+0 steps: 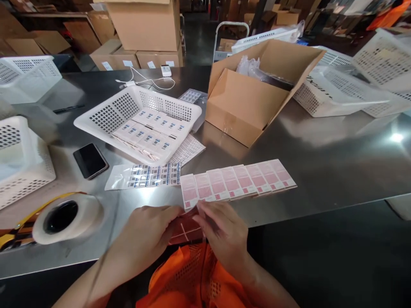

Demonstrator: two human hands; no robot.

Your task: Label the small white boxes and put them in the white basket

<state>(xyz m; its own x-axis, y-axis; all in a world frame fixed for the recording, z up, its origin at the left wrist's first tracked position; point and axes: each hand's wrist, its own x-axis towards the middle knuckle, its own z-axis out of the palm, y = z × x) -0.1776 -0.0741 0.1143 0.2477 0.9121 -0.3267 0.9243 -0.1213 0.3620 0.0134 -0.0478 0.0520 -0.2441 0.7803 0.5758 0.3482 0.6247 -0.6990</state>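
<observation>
Centrally, the left hand [150,231] and right hand [224,226] hold a red piece [192,233] between them at the near edge of the table [337,171].
Both grips are narrow: thumbs and fingers close on the piece, which is marked with pale crossing lines and partly hidden by the fingers. Just beyond the fingertips, pink-and-white cards [236,182] overlap in a row running to the right; whether the fingers touch the first card cannot be told. Left of the row lies a label sheet [154,175], in front of a white basket [107,124] containing labelled packs [141,132]. Further left are a phone [90,160] and, nearer, a tape roll [86,216]. An open carton [245,102] stands behind the cards.
</observation>
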